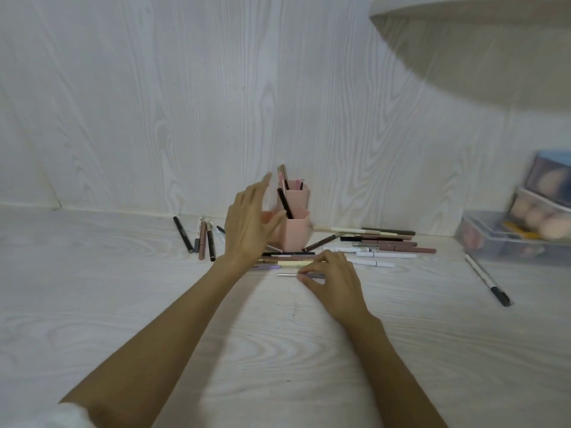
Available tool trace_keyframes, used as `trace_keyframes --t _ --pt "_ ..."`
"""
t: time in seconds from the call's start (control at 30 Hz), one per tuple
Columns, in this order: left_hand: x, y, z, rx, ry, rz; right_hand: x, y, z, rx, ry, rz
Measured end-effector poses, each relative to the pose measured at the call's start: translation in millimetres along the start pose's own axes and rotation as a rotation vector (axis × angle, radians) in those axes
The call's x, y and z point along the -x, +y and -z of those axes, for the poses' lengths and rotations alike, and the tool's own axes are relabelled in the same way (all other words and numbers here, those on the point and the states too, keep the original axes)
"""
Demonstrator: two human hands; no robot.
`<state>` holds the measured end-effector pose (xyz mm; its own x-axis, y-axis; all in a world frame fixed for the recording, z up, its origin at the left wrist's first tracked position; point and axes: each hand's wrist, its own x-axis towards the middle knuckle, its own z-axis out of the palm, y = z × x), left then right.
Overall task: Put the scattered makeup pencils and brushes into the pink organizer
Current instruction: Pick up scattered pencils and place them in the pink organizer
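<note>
A pale wood-grain tabletop (pixel 123 304) is seen beneath both hands. The pink organizer (pixel 293 233), with a black pencil (pixel 285 203) stood in its front cup, is just beyond the left hand (pixel 247 223), whose grip is open and empty. A silver-tipped pencil (pixel 289 274), flat on the tabletop, is pinched in the right hand's (pixel 333 279) grip; scattered pencils (pixel 386 245) lie beyond and to its right

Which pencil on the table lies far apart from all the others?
The white pencil with a black cap, alone at the right near the clear box; all the others lie in groups around the pink organizer.
</note>
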<state>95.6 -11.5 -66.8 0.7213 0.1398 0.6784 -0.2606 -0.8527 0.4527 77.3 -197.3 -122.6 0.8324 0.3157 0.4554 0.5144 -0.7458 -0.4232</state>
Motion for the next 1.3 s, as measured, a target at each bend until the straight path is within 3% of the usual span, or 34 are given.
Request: trace_keyframes --t 0.1,0.2,0.33,0.5,0.63,0.73,0.83,0.93,1.03,1.17,1.23,1.3 --pt "40.2 -15.2 14.2 0.055 0.036 0.069 0.5 -3.0 -0.4 0.068 0.004 0.036" --pt "72.9 -37.4 24.9 -0.060 -0.176 0.143 1.3 -9.6 0.6 0.071 0.063 0.038" --pt "81.9 -47.1 35.3 -0.045 -0.314 0.157 2.3 -19.3 13.8 0.033 0.357 0.048" --pt "82.8 -50.1 35.8 -0.038 -0.283 0.170 -12.5 -37.1 44.5 -0.436 0.589 -0.049" --pt "81.8 -54.1 32.2 -0.044 -0.234 0.215 -52.3 -55.4 63.1 -0.541 0.697 -0.008" --pt "81.5 -57.0 31.6 -0.019 -0.212 0.270 -86.1 -66.4 61.0 -0.339 0.639 0.013" --pt "81.4 -56.7 32.8 0.024 -0.195 0.303 -104.8 -64.7 43.7 0.014 0.418 0.012" --pt "81.6 -57.3 33.8 0.001 -0.172 0.347 -105.9 -54.7 27.1 0.158 0.239 0.005" --pt "82.1 -58.3 33.1 -0.031 -0.153 0.397 -104.4 -45.8 24.6 0.185 0.182 0.020" --pt "81.6 -57.6 32.3 -0.028 -0.150 0.392 -100.1 -40.9 33.0 0.223 -0.048 0.132" --pt "81.5 -57.5 32.2 -0.021 -0.158 0.387 -96.5 -41.2 38.5 0.159 -0.034 0.156" --pt "81.8 -57.2 32.2 -0.017 -0.160 0.386 -90.3 -38.8 41.2 0.043 0.095 0.103"
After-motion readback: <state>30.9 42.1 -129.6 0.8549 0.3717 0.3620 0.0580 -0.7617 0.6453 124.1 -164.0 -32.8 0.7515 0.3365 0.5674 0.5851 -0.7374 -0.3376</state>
